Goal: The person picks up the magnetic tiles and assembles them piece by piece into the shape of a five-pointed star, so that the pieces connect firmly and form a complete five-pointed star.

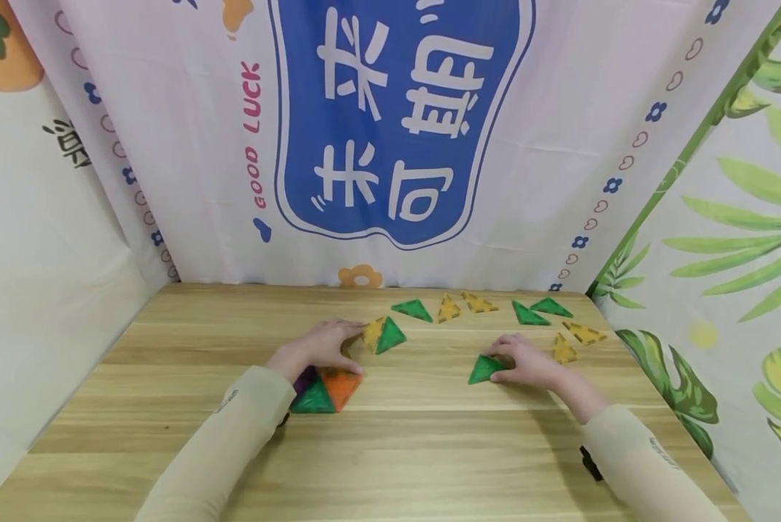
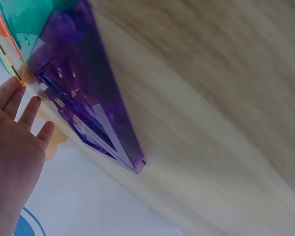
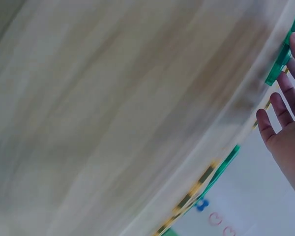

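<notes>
My left hand (image 1: 328, 343) reaches over a cluster of translucent tiles, its straight fingers touching a yellow triangular tile (image 1: 372, 336). Edge to edge with that one lies a green triangular tile (image 1: 391, 336). Below the hand, an orange tile (image 1: 341, 388), a green tile (image 1: 314, 399) and a purple tile (image 2: 78, 83) form a joined group, partly hidden by the hand and sleeve. On the right side, my right hand (image 1: 523, 360) pinches another green triangular tile (image 1: 485, 369) between thumb and fingers, low over the table. The same tile (image 3: 283, 58) shows at the fingertips in the right wrist view.
Along the back of the wooden table (image 1: 429, 464) lie several loose triangles: a green one (image 1: 412, 310), a yellow one (image 1: 448, 308) and others. More sit right of my right hand, including a yellow tile (image 1: 563, 349). A printed curtain (image 1: 201, 181) hangs behind the table.
</notes>
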Available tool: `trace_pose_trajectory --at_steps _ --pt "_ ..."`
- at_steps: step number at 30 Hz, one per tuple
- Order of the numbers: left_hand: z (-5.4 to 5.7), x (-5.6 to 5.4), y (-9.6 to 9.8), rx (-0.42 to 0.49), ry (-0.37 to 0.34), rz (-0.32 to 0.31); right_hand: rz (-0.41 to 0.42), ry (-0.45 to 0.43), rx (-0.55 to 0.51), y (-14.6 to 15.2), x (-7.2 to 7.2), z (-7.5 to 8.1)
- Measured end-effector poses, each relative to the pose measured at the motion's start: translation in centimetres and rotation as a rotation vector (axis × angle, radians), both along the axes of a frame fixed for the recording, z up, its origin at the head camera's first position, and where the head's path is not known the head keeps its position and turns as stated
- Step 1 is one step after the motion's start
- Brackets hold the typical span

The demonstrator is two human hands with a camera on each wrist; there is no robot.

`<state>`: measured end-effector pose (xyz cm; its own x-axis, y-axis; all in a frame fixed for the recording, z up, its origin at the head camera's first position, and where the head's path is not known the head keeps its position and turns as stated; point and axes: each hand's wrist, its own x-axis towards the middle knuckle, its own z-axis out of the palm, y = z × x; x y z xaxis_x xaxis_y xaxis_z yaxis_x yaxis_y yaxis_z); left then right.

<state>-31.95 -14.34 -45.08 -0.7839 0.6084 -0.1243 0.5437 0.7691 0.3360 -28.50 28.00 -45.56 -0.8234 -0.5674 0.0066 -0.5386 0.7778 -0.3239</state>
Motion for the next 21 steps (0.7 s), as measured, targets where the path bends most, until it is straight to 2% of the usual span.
trace_pose_trajectory --at_steps 3,11,15,21 --pt "-0.1 -0.2 -0.1 0.003 0.002 0.014 0.023 -0.013 0.012 -1.4 0.1 0.1" --pt "-0.2 -0.5 -0.2 -0.012 -0.024 0.056 0.135 0.023 0.030 -4.9 0.2 0.3" --pt "0.2 -0.2 -0.1 -0.030 -0.019 0.041 0.165 0.015 0.048 -6.7 0.2 0.4" --pt "0.4 0.7 0.2 -0.024 0.023 -0.012 0.198 -0.021 0.044 -9.0 0.1 0.6"
